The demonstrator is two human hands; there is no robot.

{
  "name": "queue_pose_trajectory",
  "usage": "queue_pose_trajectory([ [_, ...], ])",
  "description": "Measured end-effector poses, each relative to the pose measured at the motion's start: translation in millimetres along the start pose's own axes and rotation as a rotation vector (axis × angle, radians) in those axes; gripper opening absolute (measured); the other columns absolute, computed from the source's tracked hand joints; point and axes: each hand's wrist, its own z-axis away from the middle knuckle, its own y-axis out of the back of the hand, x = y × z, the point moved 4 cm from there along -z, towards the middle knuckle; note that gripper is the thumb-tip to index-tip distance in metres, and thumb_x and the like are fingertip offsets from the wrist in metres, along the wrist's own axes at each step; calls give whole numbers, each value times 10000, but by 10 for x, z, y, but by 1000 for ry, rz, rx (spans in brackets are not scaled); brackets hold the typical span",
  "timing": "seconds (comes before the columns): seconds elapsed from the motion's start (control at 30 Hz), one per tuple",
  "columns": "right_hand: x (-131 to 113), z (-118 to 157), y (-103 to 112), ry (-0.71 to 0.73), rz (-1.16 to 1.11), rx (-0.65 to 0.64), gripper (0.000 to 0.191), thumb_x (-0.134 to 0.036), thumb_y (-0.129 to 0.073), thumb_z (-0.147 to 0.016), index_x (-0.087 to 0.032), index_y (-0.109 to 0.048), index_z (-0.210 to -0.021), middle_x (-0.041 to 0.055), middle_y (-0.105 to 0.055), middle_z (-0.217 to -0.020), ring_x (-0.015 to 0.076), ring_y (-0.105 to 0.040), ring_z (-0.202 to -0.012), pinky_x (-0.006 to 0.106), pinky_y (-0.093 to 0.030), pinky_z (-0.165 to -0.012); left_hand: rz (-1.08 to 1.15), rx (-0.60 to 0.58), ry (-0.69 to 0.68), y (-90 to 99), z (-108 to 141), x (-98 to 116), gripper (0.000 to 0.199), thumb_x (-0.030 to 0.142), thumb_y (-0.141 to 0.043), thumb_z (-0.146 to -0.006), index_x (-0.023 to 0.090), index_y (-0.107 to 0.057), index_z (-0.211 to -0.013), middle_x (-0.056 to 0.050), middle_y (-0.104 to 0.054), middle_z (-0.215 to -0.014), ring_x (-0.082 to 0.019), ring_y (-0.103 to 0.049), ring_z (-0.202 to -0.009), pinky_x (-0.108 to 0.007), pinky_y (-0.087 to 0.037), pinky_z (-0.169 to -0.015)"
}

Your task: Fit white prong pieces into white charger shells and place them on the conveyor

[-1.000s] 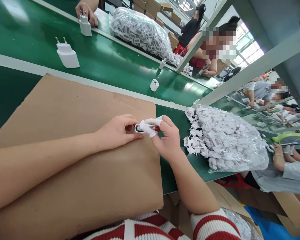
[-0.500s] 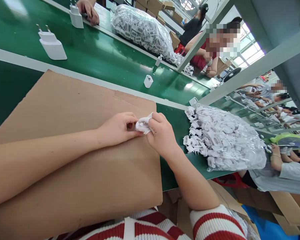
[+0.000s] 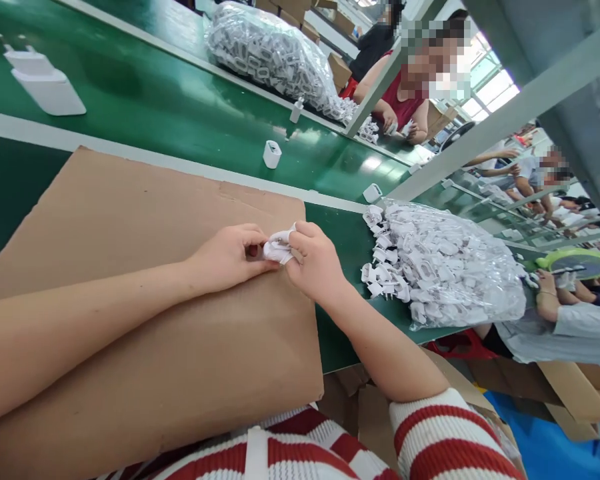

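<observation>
Over a sheet of brown cardboard (image 3: 145, 220), my two hands meet around a small white plastic charger part (image 3: 275, 252). My left hand (image 3: 233, 253) pinches its left end between thumb and fingers. My right hand (image 3: 316, 260) is closed on a crumpled white cloth (image 3: 286, 237) pressed against the part. Fingers and cloth cover much of the part, so its full shape is hidden. To the right of my right hand, loose white charger shells (image 3: 385, 260) spill from a clear plastic bag (image 3: 460, 267) full of them.
Beyond the cardboard runs a green conveyor (image 3: 170, 113) carrying a two-pin charger (image 3: 47, 83) and smaller white pieces (image 3: 273, 154). Across it lies another filled bag (image 3: 275, 53), with a co-worker (image 3: 405, 100) behind. A metal post (image 3: 480, 127) slants up at right.
The chargers on the conveyor have shifted left, and one has left the view along with another person's hand. The whole view has shifted slightly. My hands keep hold of the part and cloth.
</observation>
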Motion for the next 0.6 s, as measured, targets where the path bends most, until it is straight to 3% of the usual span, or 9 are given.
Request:
queue_pose_trajectory([
  [0.13, 20, 43, -69, -56, -49, 50, 125, -99, -588, -801, -223, -597, -784, 34, -565, -844, 197, -523, -834, 307, -436, -728, -50, 18, 11, 6, 0, 16, 368, 579, -707, -809, 216, -715, -864, -26, -656, -905, -193, -607, -800, -286, -473, -707],
  [0.2, 66, 49, -83, -95, -159, 70, 111, -143, -620, -826, -225, -625, -901, 34, -631, -930, 198, -566, -919, 308, -470, -817, -29, 10, 43, -5, 0, 25, 384, 582, -711, -820, 227, -723, -965, -26, -673, -953, -197, -617, -825, -284, -485, -729],
  [0.33, 406, 8, 47, -195, -304, 133, 346, -338, -652, -899, -224, -600, -1222, 61, -676, -1220, 209, -585, -1158, 340, -448, -1030, 10, 39, 173, 62, -79, 57, 570, 604, -770, -777, 228, -673, -1194, -34, -701, -989, -187, -597, -770, -286, -477, -688],
  [0.47, 1118, -1, 332, -518, 47, 269, 486, -365, -550, -973, -156, -521, -1411, 177, -535, -1460, 319, -372, -1452, 508, -235, -1213, -123, 264, 204, 468, -407, 43, 552, 561, -790, -781, 214, -667, -1193, -16, -690, -1026, -175, -575, -819, -287, -443, -726],
  [0.53, 1464, 37, 377, -745, 182, 187, 529, -347, -540, -970, -108, -491, -1440, 232, -420, -1546, 406, -180, -1540, 615, -118, -1219, -214, 398, 207, 774, -636, -65, 545, 546, -774, -803, 197, -639, -1199, 9, -665, -1037, -166, -569, -880, -283, -427, -778],
  [0.6, 1697, 84, 347, -894, 216, 72, 555, -359, -525, -974, -89, -466, -1455, 255, -356, -1576, 453, -84, -1552, 672, -85, -1196, -276, 489, 240, 1086, -852, -263, 576, 549, -766, -804, 173, -598, -1207, 32, -630, -1041, -147, -538, -905, -276, -407, -806],
])
